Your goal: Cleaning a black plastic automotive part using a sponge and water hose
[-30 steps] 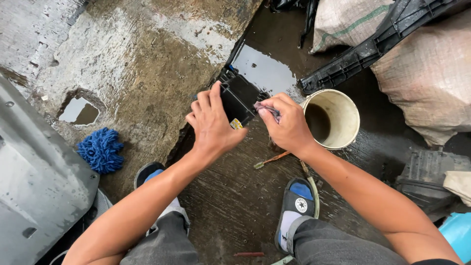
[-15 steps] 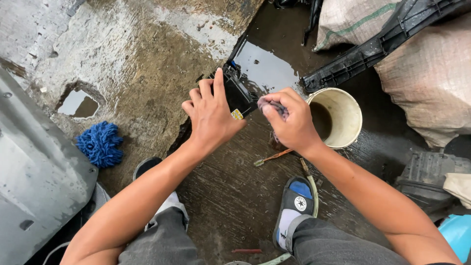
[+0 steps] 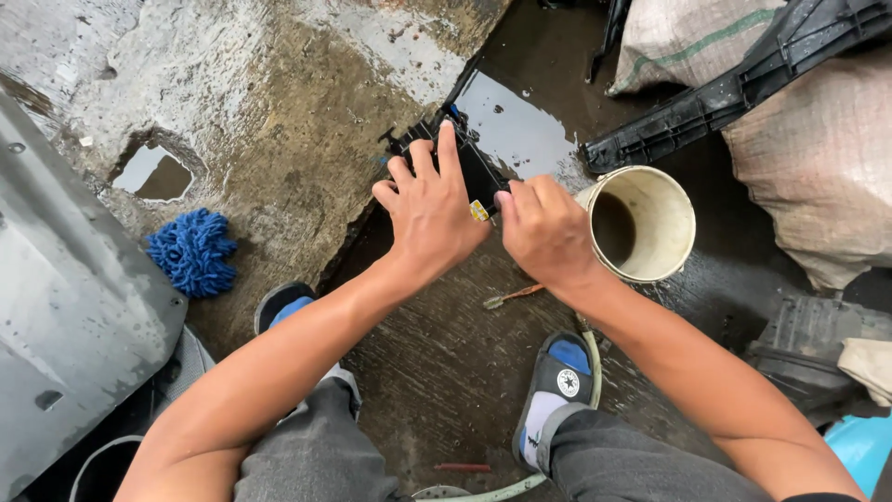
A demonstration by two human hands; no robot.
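Black and boxy, the small plastic part with a yellow tag (image 3: pixel 467 167) is sitting straight ahead of the person, just over a puddle on the wet concrete floor (image 3: pixel 279 121), with both hands closing on it from the near side. Its long axis is running diagonally, from up-left down to the right toward the yellow tag. The left hand (image 3: pixel 430 216) is lying flat over the part's left face, fingers (image 3: pixel 446 149) stretched up along it and wrapping its edge, so this is the nearer, firmer hold. The right hand (image 3: pixel 546 234) is curling in at the lower right end, beside the tag; whether it is pinching anything there I cannot tell, as the knuckles are hiding the fingertips. Just beside that hand, a dirty cream plastic bucket (image 3: pixel 664 218) is standing. A blue shaggy wash mitt (image 3: pixel 192 251) is lying well off to the left.
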